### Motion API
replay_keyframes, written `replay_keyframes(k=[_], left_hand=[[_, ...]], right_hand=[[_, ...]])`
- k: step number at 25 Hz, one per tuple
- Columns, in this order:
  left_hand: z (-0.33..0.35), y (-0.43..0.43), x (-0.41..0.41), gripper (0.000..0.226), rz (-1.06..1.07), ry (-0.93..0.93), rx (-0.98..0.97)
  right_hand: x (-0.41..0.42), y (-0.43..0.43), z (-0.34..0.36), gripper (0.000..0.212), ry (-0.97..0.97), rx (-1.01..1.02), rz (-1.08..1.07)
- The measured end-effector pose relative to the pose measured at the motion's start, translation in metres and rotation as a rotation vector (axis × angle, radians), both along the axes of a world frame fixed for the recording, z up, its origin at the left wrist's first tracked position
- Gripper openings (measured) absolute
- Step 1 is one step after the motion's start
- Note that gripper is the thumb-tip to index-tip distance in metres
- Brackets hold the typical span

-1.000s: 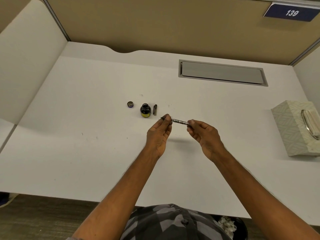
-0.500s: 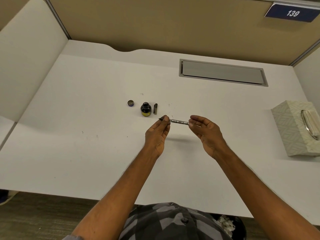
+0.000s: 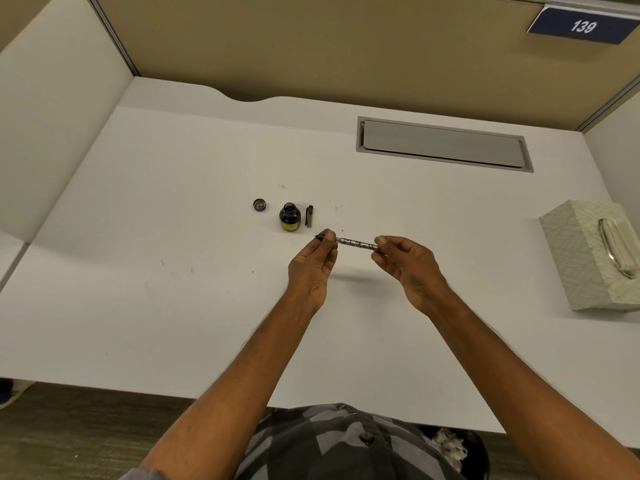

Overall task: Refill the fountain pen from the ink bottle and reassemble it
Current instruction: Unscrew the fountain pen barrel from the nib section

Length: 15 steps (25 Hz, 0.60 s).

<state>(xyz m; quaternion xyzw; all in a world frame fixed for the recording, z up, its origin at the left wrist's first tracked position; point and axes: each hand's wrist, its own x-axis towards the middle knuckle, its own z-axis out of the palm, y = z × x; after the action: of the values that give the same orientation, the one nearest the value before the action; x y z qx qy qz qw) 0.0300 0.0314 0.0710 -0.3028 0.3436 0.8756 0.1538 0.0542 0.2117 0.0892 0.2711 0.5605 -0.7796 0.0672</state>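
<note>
I hold a slim silver fountain pen [image 3: 356, 242] level above the white desk [image 3: 173, 289]. My left hand [image 3: 313, 266] pinches its nib end, and the dark nib pokes out to the left. My right hand [image 3: 408, 266] grips the other end with its fingertips. Just beyond my left hand stands the open ink bottle [image 3: 289, 216], dark with a yellow label. Its round cap [image 3: 259, 204] lies to the left of it. A short dark pen part [image 3: 309, 216] lies to the right of the bottle.
A patterned tissue box [image 3: 592, 254] sits at the desk's right edge. A grey cable hatch [image 3: 443, 144] is set into the desk at the back. Partition walls close the back and both sides.
My right hand's fingers, spread at half a second ago, have closed on the pen's end again. Both hands and the pen stay in about the same place.
</note>
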Motion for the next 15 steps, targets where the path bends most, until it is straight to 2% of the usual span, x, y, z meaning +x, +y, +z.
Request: replay_keyframes(k=[4, 8, 10, 13, 15], left_hand=[[-0.0014, -0.0016, -0.0004, 0.012, 0.005, -0.004, -0.001], [-0.0024, -0.0003, -0.0005, 0.013, 0.002, -0.010, -0.005], [-0.0027, -0.0002, -0.0007, 0.014, 0.000, -0.012, -0.012], [-0.0041, -0.0010, 0.0000, 0.015, 0.000, -0.015, -0.014], [-0.0051, -0.0003, 0.0005, 0.015, -0.005, -0.015, -0.008]], right_hand=[[-0.0008, 0.0006, -0.0014, 0.033, 0.059, 0.050, 0.068], [-0.0007, 0.0037, -0.0047, 0.024, 0.008, -0.033, 0.017], [0.0021, 0.0060, -0.0088, 0.019, 0.010, -0.010, 0.017], [0.0022, 0.0078, -0.0096, 0.029, 0.043, 0.061, 0.038], [0.0007, 0.0100, -0.0086, 0.025, 0.023, 0.019, 0.007]])
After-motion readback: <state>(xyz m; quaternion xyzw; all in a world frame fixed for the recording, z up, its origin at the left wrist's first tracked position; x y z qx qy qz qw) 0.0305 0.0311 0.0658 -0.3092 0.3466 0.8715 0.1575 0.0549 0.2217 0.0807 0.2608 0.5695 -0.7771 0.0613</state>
